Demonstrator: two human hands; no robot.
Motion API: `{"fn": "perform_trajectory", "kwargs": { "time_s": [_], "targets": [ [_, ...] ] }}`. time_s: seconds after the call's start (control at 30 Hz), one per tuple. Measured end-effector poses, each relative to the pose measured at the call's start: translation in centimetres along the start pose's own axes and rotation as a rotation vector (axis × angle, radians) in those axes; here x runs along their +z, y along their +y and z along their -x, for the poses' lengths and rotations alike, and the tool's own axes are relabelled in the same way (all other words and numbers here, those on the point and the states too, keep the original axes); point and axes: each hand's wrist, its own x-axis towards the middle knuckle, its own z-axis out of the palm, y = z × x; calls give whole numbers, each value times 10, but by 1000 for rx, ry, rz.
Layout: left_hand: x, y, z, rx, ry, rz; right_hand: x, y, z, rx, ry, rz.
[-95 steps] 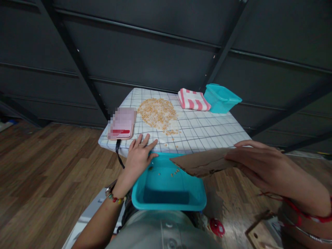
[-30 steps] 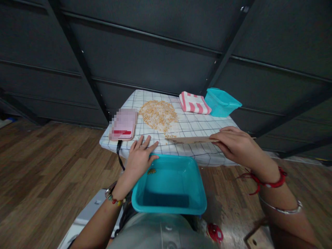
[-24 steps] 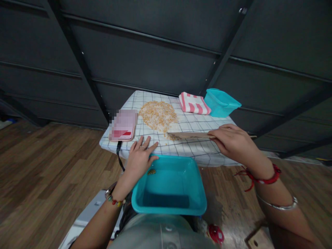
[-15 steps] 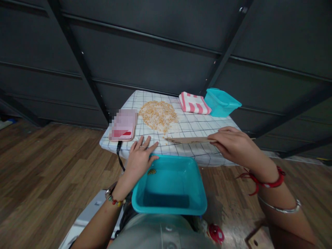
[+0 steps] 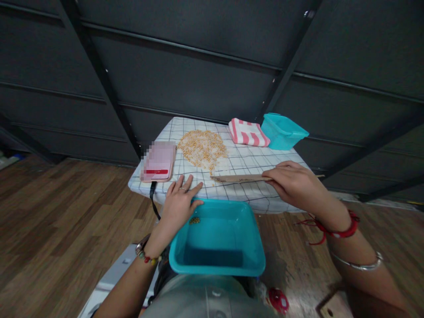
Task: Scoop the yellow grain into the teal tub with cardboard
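My right hand (image 5: 293, 182) grips a flat strip of cardboard (image 5: 238, 178), held on edge just over the near part of the checked tablecloth (image 5: 255, 161). The strip's left end is close to a few stray kernels below a spread heap of yellow kernels mixed with white grains (image 5: 203, 148). Fingers spread, my left hand (image 5: 180, 201) rests across the table's front edge and the left rim of a teal basin (image 5: 217, 270). A small cluster of greenish-brown bits (image 5: 194, 220) shows inside the basin near my left thumb. The basin stands against the table's front, close to my body.
A phone in a pink case (image 5: 160, 161) lies at the table's left with a black cable (image 5: 153, 194). Toward the back right are a folded pink-and-white towel (image 5: 248, 132) and a smaller teal container (image 5: 283, 132). A dark panelled wall (image 5: 185, 66) stands behind the table.
The cardboard strip and my right hand have shifted very slightly left. My left hand stays in place on the basin rim, and the heap looks the same.
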Motion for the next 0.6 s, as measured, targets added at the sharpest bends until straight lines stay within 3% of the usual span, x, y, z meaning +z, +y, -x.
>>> {"fn": "perform_trajectory", "kwargs": {
  "time_s": [0.3, 0.47, 0.6],
  "targets": [
    [1, -1, 0, -5, -3, 8, -19, -5, 10, 20, -69, -116],
    [-1, 1, -1, -9, -22, 10, -9, -1, 6, 21, 18, -12],
    [-2, 1, 0, -4, -20, -2, -2, 0, 5, 10, 7, -6]
  ]
}}
